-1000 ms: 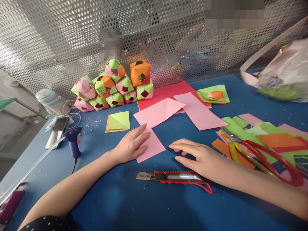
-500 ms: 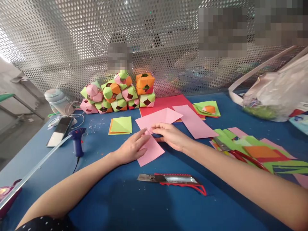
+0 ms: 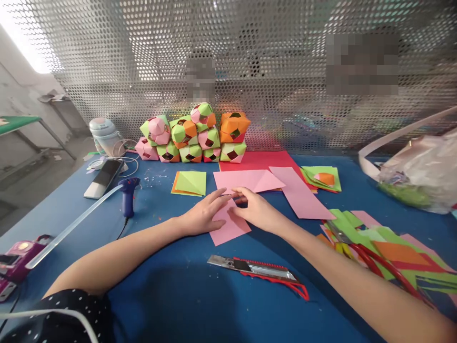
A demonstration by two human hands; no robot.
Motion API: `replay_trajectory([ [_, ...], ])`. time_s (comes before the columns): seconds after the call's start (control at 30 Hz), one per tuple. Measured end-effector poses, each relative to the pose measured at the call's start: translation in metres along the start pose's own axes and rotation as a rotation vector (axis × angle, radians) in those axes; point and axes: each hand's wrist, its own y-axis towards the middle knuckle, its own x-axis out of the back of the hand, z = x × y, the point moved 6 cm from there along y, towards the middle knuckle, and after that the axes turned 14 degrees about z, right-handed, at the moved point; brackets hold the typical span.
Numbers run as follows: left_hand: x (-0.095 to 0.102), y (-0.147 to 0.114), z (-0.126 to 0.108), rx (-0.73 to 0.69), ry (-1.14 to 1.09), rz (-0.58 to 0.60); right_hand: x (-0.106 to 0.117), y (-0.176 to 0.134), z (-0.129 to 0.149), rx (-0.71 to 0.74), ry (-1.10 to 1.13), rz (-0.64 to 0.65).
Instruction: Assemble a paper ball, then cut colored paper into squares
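A pink paper piece [image 3: 230, 230] lies on the blue table in front of me, its far edge partly hidden by my hands. My left hand [image 3: 205, 213] rests over its left side, fingers stretched out and palm down. At its far right edge is my right hand [image 3: 259, 209], fingers curled and thumb apart from them over the paper. Just beyond the fingers lies a pink sheet [image 3: 241, 180] with a folded, pointed right end. A pink strip [image 3: 302, 193] lies to its right. Nearer me is a utility knife [image 3: 257, 270] with its blade out.
Folded paper balls [image 3: 183, 132] stand stacked by the perforated metal screen [image 3: 285, 114]. Green and orange squares [image 3: 191, 182], a glue gun [image 3: 127, 197], a phone [image 3: 104, 178] and a bottle [image 3: 105, 137] are left. Scissors [image 3: 378, 264] lie on paper scraps [image 3: 403, 252] at right.
The view has shifted, so the table things appear farther right. My right thumb has come over the pink paper and its fingers have spread from it. My left hand stays on the paper.
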Motion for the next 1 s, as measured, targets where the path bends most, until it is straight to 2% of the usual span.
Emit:
replay_trajectory([
  [0.13,0.0,-0.001,-0.004,-0.03,0.01,-0.038,-0.004,-0.001,-0.007,0.051,-0.013,-0.011],
  [0.3,0.0,-0.001,-0.013,-0.068,0.077,-0.042,-0.006,-0.004,-0.017,0.08,0.078,0.054],
  [0.37,0.005,-0.001,-0.016,-0.047,0.069,-0.087,-0.002,-0.004,-0.018,0.095,0.123,0.037],
  [0.5,0.022,-0.004,-0.002,0.185,-0.158,-0.298,0.013,-0.004,-0.021,0.139,0.225,-0.109],
  [0.57,0.025,-0.005,0.006,0.288,-0.253,-0.352,0.017,-0.003,-0.024,0.158,0.265,-0.178],
  [0.77,0.032,-0.003,0.022,0.424,-0.317,-0.34,0.014,0.001,-0.028,0.194,0.246,-0.249],
  [0.87,0.052,-0.009,0.035,0.518,-0.272,-0.357,0.018,0.001,-0.026,0.22,0.162,-0.294],
  [1.0,0.087,-0.026,0.062,0.679,-0.165,-0.375,0.034,0.002,-0.027,0.247,-0.023,-0.379],
])
